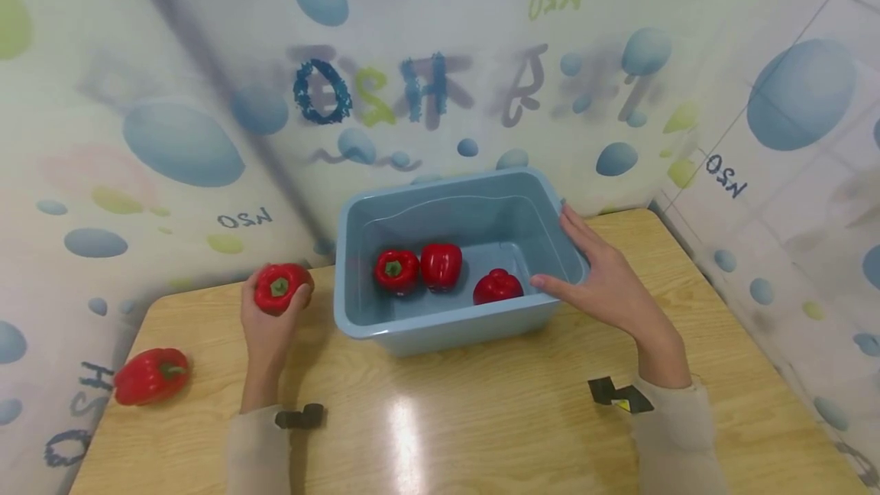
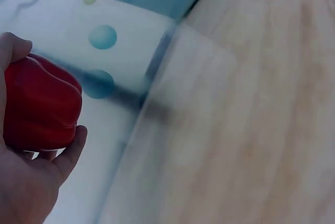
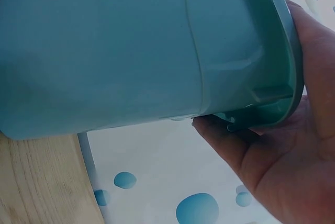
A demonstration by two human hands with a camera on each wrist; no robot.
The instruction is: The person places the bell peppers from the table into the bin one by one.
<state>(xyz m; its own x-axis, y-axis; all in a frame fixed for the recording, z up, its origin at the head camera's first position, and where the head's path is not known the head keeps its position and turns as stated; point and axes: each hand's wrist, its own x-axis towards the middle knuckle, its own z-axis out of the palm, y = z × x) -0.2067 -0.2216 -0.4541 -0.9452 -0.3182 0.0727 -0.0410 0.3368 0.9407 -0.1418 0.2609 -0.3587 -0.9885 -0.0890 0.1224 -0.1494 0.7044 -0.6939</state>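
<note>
My left hand (image 1: pixel 268 327) grips a red bell pepper (image 1: pixel 280 288) by its sides, the green stem facing up, left of a blue plastic bin (image 1: pixel 447 331). In the left wrist view, thumb and fingers wrap the same pepper (image 2: pixel 42 103), close in front of the patterned wall. My right hand (image 1: pixel 608 281) holds the bin's right end, thumb over the rim and fingers along the outside. From the right wrist view, its fingers curl under the bin's rim (image 3: pixel 297 67). Inside the bin lie a pepper (image 1: pixel 396 272), a second pepper (image 1: pixel 441 266) and a third pepper (image 1: pixel 496 286), partly hidden by the front wall.
Another red bell pepper (image 1: pixel 151 376) lies on its side near the left edge of the wooden table (image 1: pixel 357 434). A wall (image 1: pixel 426 143) with blue and green spots stands right behind the bin, and a side wall (image 1: pixel 777 235) runs along the right edge.
</note>
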